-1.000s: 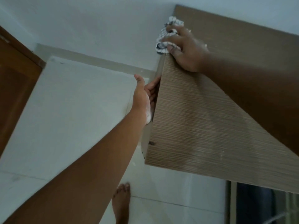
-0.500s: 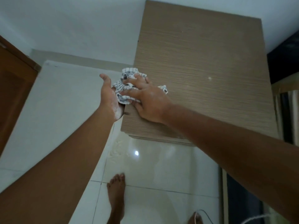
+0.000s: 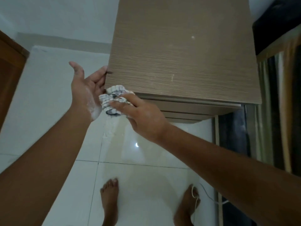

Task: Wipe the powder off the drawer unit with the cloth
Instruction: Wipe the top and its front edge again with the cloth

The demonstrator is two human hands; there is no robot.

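The wooden drawer unit stands against the white wall, its top seen from above with a few pale specks of powder on it. My right hand grips a crumpled white checked cloth at the unit's front left corner, just off the edge. My left hand is cupped open beside that corner, palm up and dusted with white powder, its fingertips touching the unit's left side. White powder lies scattered on the floor below the cloth.
Glossy white floor tiles spread under my two bare feet. A thin cable runs by the right foot. A brown door is at the left, dark furniture and a striped curtain at the right.
My right hand dragged the cloth from the far left edge of the top, along that edge, to the front left corner. My left hand followed alongside, cupped under the edge.
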